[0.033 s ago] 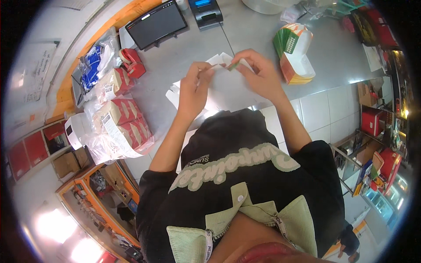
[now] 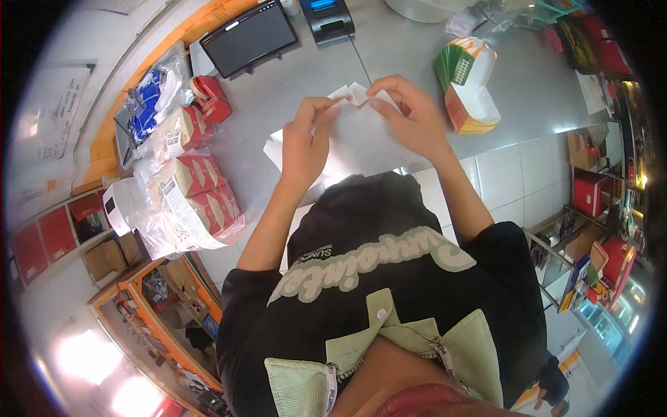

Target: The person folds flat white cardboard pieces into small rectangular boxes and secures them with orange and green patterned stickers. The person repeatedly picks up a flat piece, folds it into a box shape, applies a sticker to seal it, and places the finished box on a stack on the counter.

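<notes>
Between both hands is a white paperboard piece (image 2: 357, 117) with folded edges along its far side, held above the metal counter. My left hand (image 2: 307, 142) pinches its left far corner between thumb and fingers. My right hand (image 2: 411, 118) grips the right far corner, thumb on the near face and fingers curled behind. More white paperboard (image 2: 274, 148) shows under and left of my left hand; whether it is a separate piece I cannot tell. To the right stands a nested stack of green, orange and white paper food boxes (image 2: 458, 66), with an open one facing me.
On the metal counter (image 2: 306, 73) are a dark tablet (image 2: 249, 38), a small black printer (image 2: 326, 21) and a red tape dispenser (image 2: 210, 99). Plastic-wrapped packs of brown and red paper packaging (image 2: 198, 194) line the left side. A metal bowl (image 2: 424, 8) sits at the far edge.
A small green patch by my right fingertips no longer shows; white board is there now. My right thumb has shifted slightly along the folded edge.
</notes>
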Demonstrator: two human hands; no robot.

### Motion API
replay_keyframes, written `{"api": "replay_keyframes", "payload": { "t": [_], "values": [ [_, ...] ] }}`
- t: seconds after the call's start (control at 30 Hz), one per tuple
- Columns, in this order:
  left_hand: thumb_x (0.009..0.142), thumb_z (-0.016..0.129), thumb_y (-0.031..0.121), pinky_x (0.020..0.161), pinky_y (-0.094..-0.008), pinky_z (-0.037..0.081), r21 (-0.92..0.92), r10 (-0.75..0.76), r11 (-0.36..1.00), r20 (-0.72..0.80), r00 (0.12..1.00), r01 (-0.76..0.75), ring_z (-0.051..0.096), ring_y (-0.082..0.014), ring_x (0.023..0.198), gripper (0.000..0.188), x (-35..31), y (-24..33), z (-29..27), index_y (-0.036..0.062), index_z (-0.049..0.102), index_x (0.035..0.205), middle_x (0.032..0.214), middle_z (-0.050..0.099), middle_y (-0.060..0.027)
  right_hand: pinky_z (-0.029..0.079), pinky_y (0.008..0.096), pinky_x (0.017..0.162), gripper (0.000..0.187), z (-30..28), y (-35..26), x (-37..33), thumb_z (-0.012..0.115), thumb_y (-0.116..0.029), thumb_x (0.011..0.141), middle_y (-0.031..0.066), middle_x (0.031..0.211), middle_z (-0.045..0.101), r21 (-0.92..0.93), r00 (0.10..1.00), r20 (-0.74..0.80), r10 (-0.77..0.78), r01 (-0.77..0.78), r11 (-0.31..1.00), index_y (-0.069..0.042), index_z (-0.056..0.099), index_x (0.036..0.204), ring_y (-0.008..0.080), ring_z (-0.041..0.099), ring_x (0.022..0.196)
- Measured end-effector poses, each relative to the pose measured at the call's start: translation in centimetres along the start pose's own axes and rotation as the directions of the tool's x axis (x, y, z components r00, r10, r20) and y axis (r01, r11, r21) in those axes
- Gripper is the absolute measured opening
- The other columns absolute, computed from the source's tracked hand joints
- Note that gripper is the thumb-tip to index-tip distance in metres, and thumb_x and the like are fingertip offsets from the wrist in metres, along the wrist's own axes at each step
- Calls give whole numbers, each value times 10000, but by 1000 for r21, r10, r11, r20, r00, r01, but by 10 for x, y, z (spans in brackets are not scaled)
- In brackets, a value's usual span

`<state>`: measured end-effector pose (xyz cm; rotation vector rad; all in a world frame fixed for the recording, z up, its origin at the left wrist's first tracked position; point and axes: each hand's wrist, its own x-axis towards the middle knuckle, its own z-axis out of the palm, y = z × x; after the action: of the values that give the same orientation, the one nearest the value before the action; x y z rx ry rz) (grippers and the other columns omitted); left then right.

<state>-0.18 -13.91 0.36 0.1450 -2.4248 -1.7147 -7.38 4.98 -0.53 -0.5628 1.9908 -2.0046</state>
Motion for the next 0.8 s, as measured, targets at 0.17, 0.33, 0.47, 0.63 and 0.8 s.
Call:
{"api": "replay_keyframes", "payload": {
  "t": [0.17, 0.33, 0.47, 0.63, 0.8],
  "values": [
    [887, 712, 135, 1006, -425, 460, 586, 398, 754, -48, 916, -297, 622, -318, 1144, 438, 1, -21, 5, 49, 591, 1299, 1307, 647, -135, 504, 223, 688, 262, 13, 21, 3, 644, -32, 941, 102, 950, 745, 62, 982, -140, 130, -122, 991, 7, 584, 1194, 84, 662, 795],
    [868, 723, 176, 1087, -516, 385, 712, 406, 643, -5, 914, -282, 487, -360, 1325, 595, -12, -55, 23, 19, 510, 1402, 1464, 498, -167, 496, 224, 642, 266, 21, 52, -6, 638, -20, 931, 112, 940, 743, 122, 953, -207, 219, -197, 973, 5, 594, 1192, 83, 662, 757],
    [835, 758, 167, 1032, -495, 416, 727, 444, 625, -30, 896, -286, 542, -343, 1212, 499, -16, -62, 29, 34, 603, 1290, 1322, 591, -128, 492, 221, 645, 278, 23, 58, -7, 632, -5, 931, 107, 952, 742, 146, 936, -245, 252, -222, 964, -3, 585, 1205, 79, 655, 758],
    [798, 792, 147, 806, -379, 520, 350, 75, 930, 112, 991, -110, 634, -250, 879, 313, 0, -64, 17, 85, 705, 1093, 991, 671, -72, 487, 199, 686, 322, 12, 75, -3, 636, -7, 936, 86, 993, 732, 160, 974, -41, 225, -215, 963, -39, 561, 1247, 71, 647, 822],
    [930, 678, 246, 646, -321, 470, 192, -128, 979, 332, 935, 66, 580, -159, 700, 260, 42, -88, 9, 14, 655, 1045, 754, 614, -108, 502, 277, 781, 392, 4, 89, 13, 674, -63, 903, 115, 1005, 709, -362, 979, -125, -162, 107, 926, -78, 560, 1278, 197, 657, 836]
  ]
}}
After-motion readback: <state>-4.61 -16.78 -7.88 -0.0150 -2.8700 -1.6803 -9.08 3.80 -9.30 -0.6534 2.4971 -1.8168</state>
